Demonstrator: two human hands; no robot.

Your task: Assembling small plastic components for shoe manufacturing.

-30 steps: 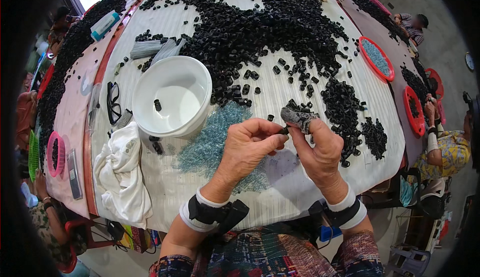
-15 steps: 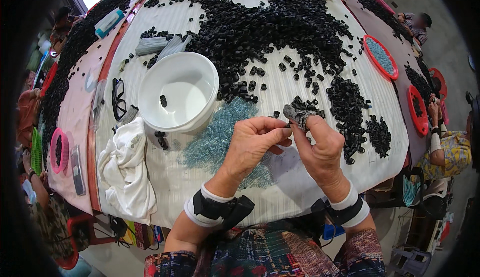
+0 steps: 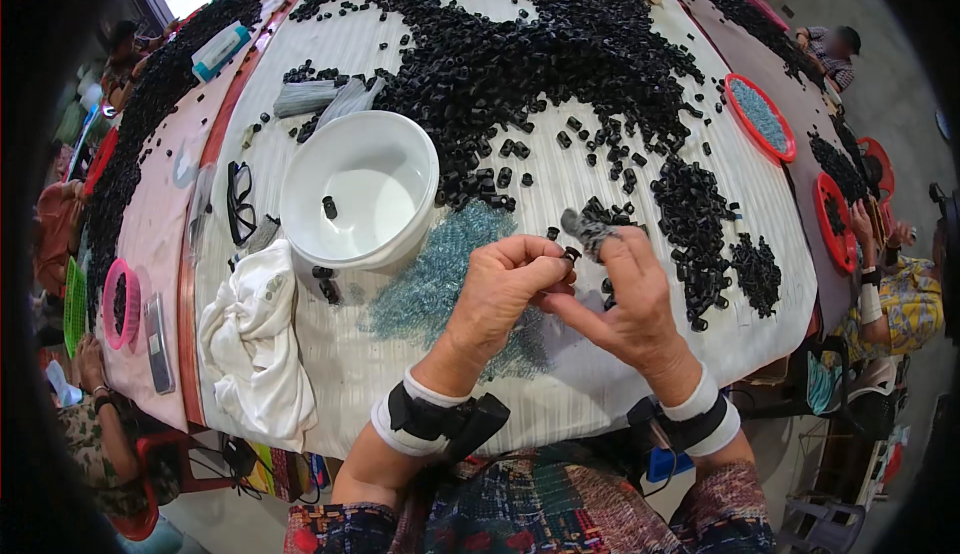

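Observation:
My left hand (image 3: 497, 289) is closed in a pinch on a small black plastic part (image 3: 571, 253) above the near middle of the table. Close beside it is my right hand (image 3: 637, 299), its thumb stretched toward the left fingers and apart from its index finger. A worn grey wrap (image 3: 590, 232) covers that index fingertip. I make out nothing in the right hand. Beneath and left of my hands spreads a heap of small clear-bluish pieces (image 3: 440, 264). Several black parts (image 3: 690, 224) lie in a cluster to the right.
A white bowl (image 3: 300, 239) holds one black piece. Left of it lie eyeglasses (image 3: 240, 202) and a white cloth (image 3: 255, 344). A large heap of black parts (image 3: 520, 54) covers the far table. A red basket (image 3: 735, 119) stands at right; other people sit along both sides.
My right hand has opened and drawn its fingers away from the left fingertips. The black part now shows in my left pinch.

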